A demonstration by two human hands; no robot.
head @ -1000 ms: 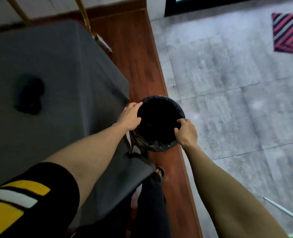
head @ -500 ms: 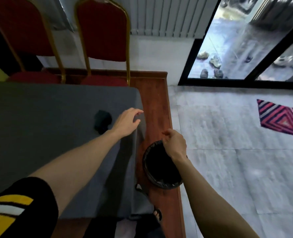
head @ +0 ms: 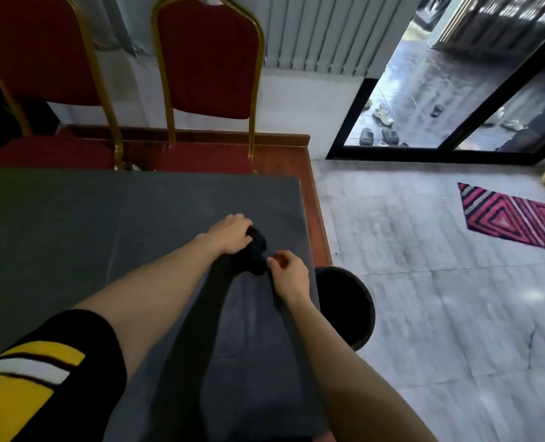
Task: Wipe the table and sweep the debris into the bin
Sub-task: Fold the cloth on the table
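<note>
A table under a dark grey cloth point(head: 105, 237) fills the left half of the view. Near its right edge lies a bunched black cloth point(head: 256, 253). My left hand point(head: 231, 236) rests on top of the cloth's far side with the fingers curled over it. My right hand point(head: 285, 272) touches the cloth's near right corner, thumb and fingers pinched at it. A round black bin point(head: 349, 306) with a dark liner stands on the floor just past the table's right edge, partly hidden behind my right forearm.
Two red chairs with gold frames point(head: 207, 90) stand behind the table's far edge. A wooden strip point(head: 315, 193) runs beside the table, then grey tiled floor point(head: 424, 282). A red striped mat point(head: 513, 215) lies far right. A glass door point(head: 456, 90) is beyond.
Both hands have left the bin's rim and moved onto the table to the black cloth. The view has tilted up from the bin to the table and chairs.
</note>
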